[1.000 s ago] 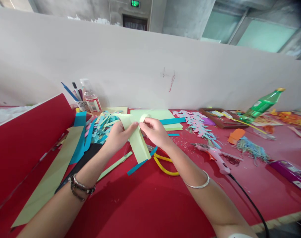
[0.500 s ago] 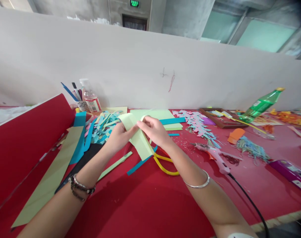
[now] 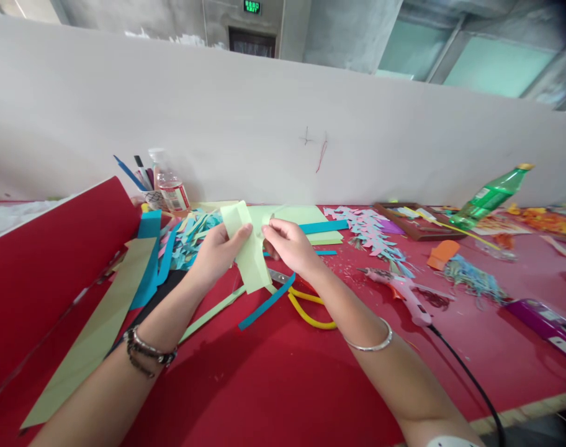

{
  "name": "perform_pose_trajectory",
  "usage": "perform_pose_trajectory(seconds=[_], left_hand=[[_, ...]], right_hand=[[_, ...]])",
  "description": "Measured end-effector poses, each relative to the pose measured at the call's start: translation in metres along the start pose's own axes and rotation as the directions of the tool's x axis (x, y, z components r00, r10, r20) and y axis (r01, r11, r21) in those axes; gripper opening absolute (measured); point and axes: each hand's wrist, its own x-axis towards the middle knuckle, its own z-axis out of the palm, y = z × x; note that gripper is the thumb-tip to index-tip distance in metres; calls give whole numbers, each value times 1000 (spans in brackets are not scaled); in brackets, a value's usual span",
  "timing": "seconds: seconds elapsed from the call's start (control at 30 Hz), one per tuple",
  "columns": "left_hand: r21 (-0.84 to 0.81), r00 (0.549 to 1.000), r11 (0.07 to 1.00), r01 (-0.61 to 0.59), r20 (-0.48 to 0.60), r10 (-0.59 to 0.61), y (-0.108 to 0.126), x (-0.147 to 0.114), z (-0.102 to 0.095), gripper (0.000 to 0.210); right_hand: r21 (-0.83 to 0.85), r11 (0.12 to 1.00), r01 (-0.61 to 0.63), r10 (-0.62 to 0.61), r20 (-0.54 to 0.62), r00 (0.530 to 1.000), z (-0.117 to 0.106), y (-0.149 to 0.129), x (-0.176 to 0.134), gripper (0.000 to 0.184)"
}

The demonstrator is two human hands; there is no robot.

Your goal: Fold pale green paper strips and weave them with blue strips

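My left hand (image 3: pixel 220 251) is closed on a pale green paper piece (image 3: pixel 254 264), thumb on its face and fingers behind. The paper is folded and hangs tilted above the table. To its right, my right hand (image 3: pixel 290 245) pinches a small pale green paper strip (image 3: pixel 266 220); whether this joins the larger piece I cannot tell. Beneath my hands lie yellow-handled scissors (image 3: pixel 311 320), their blades partly covered. A blue paper strip (image 3: pixel 269 304) rests across them, and a narrow pale green strip (image 3: pixel 213 315) lies to the left.
A pink glue gun (image 3: pixel 404 292) with a black cord lies at right, near a green bottle (image 3: pixel 492 195) leaning in a brown tray (image 3: pixel 420 230). Cut paper bits (image 3: pixel 202 239), a clear bottle (image 3: pixel 171 186) and a pen cup (image 3: pixel 153 198) stand at left. A white partition (image 3: pixel 246 130) closes the back.
My left hand has turned and shifted slightly left with the green paper. My hands are farther apart, and more of the scissors' blades shows below.
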Motion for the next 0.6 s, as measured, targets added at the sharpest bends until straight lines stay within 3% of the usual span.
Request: perform_pose_trajectory(seconds=[0.23, 0.47, 0.6], left_hand=[[163, 983, 977, -139, 144, 116, -3, 0, 2, 28], [322, 989, 936, -141, 9, 146, -3, 0, 1, 30], [284, 988, 950, -133, -41, 150, -4, 1, 0, 32]], right_hand=[[55, 998, -9, 11, -30, 999, 0, -2, 0, 29], [-115, 993, 4, -5, -8, 1000, 2, 2, -2, 30], [-122, 993, -7, 11, 30, 1000, -1, 1, -1, 28]])
